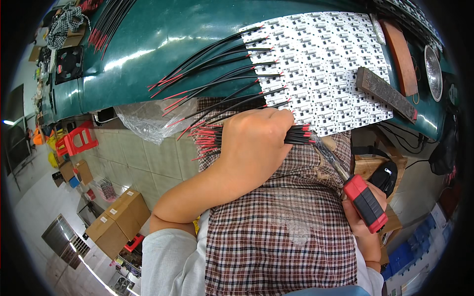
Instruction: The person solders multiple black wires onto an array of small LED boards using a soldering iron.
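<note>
Left hand (254, 140) clenched round red-tipped wires (298, 135); right hand (356, 221) wrapped round soldering iron (365, 203). Far: circuit sheet (316, 64). Left: cartons (102, 234), white labels (113, 211), print too small to read.

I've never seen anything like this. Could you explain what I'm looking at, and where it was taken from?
There is no machine arm here: these are a person's bare hands. The single picture comes from a wide fisheye camera worn on the person's head, looking down, so straight edges bend.

On the glossy green table lies a white sheet covered with small electronic parts. Loose black wires with red tips reach onto its left edge. A dark rectangular bar rests on its right side; beyond are a reddish-brown block and a round metal dish.

The left hand grips a bundle of black, red-ended wires. The right hand holds a red-and-black-handled tool with a metal shaft.
</note>
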The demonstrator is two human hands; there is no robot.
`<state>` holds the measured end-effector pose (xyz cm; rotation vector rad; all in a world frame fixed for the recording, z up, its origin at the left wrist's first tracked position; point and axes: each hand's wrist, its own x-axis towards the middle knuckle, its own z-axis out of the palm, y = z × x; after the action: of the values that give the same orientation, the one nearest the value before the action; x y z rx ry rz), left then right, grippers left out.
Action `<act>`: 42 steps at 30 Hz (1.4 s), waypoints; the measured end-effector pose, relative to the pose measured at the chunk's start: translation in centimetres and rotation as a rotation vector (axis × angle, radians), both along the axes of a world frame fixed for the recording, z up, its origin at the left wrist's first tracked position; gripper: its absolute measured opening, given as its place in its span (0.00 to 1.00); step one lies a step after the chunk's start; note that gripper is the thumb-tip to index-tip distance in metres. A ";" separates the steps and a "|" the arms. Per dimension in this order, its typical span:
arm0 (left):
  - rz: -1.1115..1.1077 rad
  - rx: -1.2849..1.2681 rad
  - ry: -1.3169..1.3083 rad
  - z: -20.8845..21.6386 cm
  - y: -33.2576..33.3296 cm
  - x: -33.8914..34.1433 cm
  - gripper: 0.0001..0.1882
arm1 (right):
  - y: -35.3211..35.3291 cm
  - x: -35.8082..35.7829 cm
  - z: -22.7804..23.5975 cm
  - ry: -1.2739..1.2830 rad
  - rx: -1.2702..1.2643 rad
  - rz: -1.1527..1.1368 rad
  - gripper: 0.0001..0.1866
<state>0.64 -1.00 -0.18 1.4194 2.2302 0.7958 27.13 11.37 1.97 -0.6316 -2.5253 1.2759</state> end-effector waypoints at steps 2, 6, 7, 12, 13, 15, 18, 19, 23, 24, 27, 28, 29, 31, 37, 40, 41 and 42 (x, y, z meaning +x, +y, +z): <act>-0.013 0.032 0.015 -0.1 -0.1 0.0 0.14 | 0.0 0.9 0.3 -0.123 -0.159 -0.014 0.13; -0.018 0.060 0.023 -0.2 0.0 -0.1 0.15 | 0.0 0.1 -0.1 0.007 -0.029 0.001 0.12; -0.015 0.048 0.021 -0.2 -0.1 -0.1 0.11 | 0.0 0.1 -0.1 0.002 0.018 -0.006 0.13; -0.023 0.033 0.015 -0.1 -0.2 -0.4 0.10 | 0.0 0.2 0.0 0.003 0.030 -0.005 0.14; -0.030 0.035 0.006 0.0 -0.1 -0.4 0.09 | 0.0 0.3 0.0 -0.002 0.039 -0.002 0.15; -0.036 0.037 -0.002 0.2 0.0 -0.6 0.09 | -0.1 0.3 0.2 -0.007 0.049 0.002 0.15; -0.010 0.045 -0.171 0.3 0.3 -0.8 0.10 | -0.6 0.5 0.5 -0.041 0.085 -0.060 0.14; 0.018 0.070 -0.242 0.4 0.2 -1.0 0.09 | -0.8 0.9 0.5 -0.078 -0.010 -0.108 0.14; 0.029 0.013 -0.318 -0.8 -0.4 -1.4 0.06 | -0.6 0.3 0.5 -0.051 -0.006 -0.085 0.14; 0.028 0.014 -0.319 -0.5 -0.3 -1.5 0.06 | -0.6 0.2 0.6 -0.051 -0.005 -0.086 0.14; 0.101 -0.150 -0.569 0.7 0.0 -2.0 0.05 | -0.8 0.4 0.8 -0.089 -0.033 -0.122 0.14; 0.132 -0.087 -0.440 0.6 -0.2 -2.1 0.05 | -1.0 0.8 0.9 -0.121 -0.061 -0.141 0.14; 0.162 -0.024 -0.311 0.6 -0.3 -2.3 0.06 | -1.1 1.2 0.8 -0.152 -0.090 -0.160 0.14; 0.252 0.104 -0.081 1.3 -0.4 -3.0 0.08 | -1.0 1.8 0.7 -0.142 -0.070 -0.154 0.13; 0.171 -0.004 -0.372 3.3 -0.6 -1.4 0.09 | -1.4 2.2 0.2 -0.075 -0.036 -0.189 0.13; 0.104 -0.095 -0.321 1.9 -1.0 0.2 0.09 | -1.5 2.7 0.6 -0.138 -0.050 -0.183 0.14; 0.103 -0.094 -0.319 1.5 -1.0 0.5 0.09 | -1.5 2.9 0.8 -0.163 -0.046 -0.188 0.14; 0.087 -0.037 -0.227 1.0 -1.1 0.7 0.10 | -1.3 2.7 1.0 -0.166 -0.045 -0.192 0.14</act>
<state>1.36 -2.05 0.85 1.1584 2.1317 0.8916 29.80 10.05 2.96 -1.0019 -2.4956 1.2622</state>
